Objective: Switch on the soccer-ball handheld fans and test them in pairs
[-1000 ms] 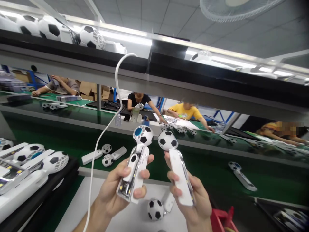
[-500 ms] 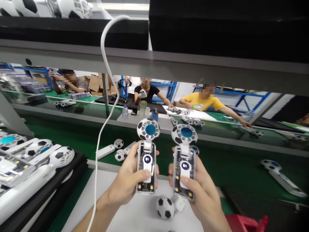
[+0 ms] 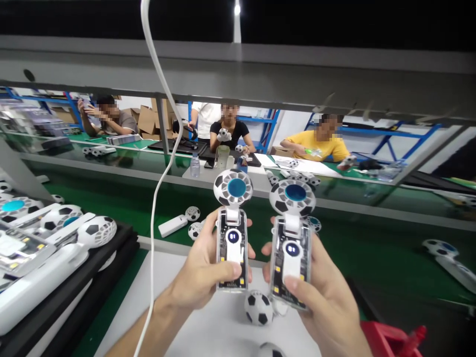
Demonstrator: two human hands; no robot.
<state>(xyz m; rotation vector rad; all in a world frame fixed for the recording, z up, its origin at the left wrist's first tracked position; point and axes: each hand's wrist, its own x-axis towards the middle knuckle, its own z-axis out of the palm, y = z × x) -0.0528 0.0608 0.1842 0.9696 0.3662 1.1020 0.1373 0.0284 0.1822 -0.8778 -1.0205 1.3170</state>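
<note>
My left hand (image 3: 197, 277) is wrapped around a small handheld fan (image 3: 233, 230) with a black-and-white football head, blue centre and clear body. Its thumb presses on the white front panel, below a lit round display. A matching handheld fan (image 3: 292, 243) is gripped by my right hand (image 3: 329, 287), thumb on its lower front, display lit too. Both fans stand upright side by side, slightly apart, heads up. Beneath them another football-head fan (image 3: 259, 308) lies on the white work sheet (image 3: 208, 327), partly hidden by my right hand's fan. One more ball head (image 3: 270, 350) shows at the bottom edge.
Stacked football fans (image 3: 96, 232) lie on black trays at the left. A white cable (image 3: 158, 188) hangs down in front. More fans (image 3: 173, 225) rest on the green belt (image 3: 357, 233). A red bin (image 3: 386, 339) stands at lower right. Co-workers sit across the line.
The view has shifted, and both hands with their fans appear slightly further right. The co-worker in yellow has drawn an outstretched arm back, now with a fan by that hand.
</note>
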